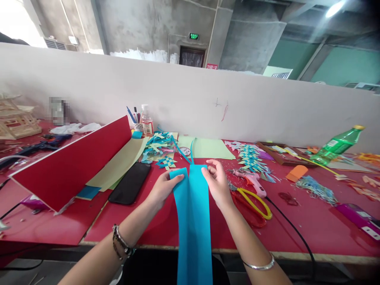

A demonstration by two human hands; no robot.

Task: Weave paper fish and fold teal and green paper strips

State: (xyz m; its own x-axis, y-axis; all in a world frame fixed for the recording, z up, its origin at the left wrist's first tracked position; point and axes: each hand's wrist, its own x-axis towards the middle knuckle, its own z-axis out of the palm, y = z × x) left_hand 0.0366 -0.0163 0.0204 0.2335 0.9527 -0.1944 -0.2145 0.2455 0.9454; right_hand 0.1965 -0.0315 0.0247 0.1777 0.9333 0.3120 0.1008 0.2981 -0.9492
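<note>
Together, left hand [162,187] and right hand [219,185] hold blue paper [199,209] across table edge [291,256]

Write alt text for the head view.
A person's left grip and right grip hold long, creased blue paper by its far end at a red table. A black phone lies to the left; scissors and a pink glue gun lie to the right.
</note>
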